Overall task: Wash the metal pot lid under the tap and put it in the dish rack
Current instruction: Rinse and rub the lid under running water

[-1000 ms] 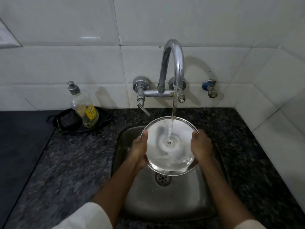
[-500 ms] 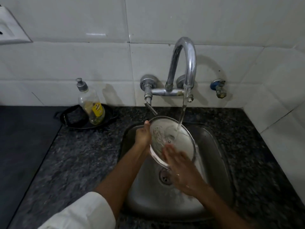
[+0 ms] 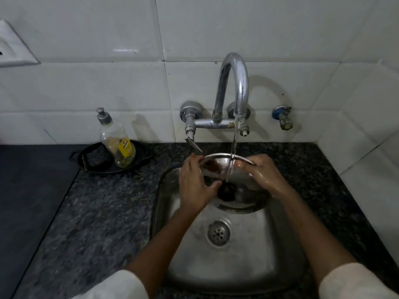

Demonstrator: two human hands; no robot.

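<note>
The round metal pot lid is held over the steel sink, its top side with a black knob facing me. Water from the chrome tap runs onto the lid near its far rim. My left hand grips the lid's left edge, fingers reaching toward the knob. My right hand holds the right edge, wet, with the thumb over the rim. No dish rack is in view.
A soap bottle stands in a black pan on the dark granite counter, left of the sink. The drain lies below the lid. A small blue valve sticks out of the white tiled wall.
The lid has been turned over: its inside faced me under the stream, now the knob side does. My right hand went from rubbing the inside back to gripping the right edge.
</note>
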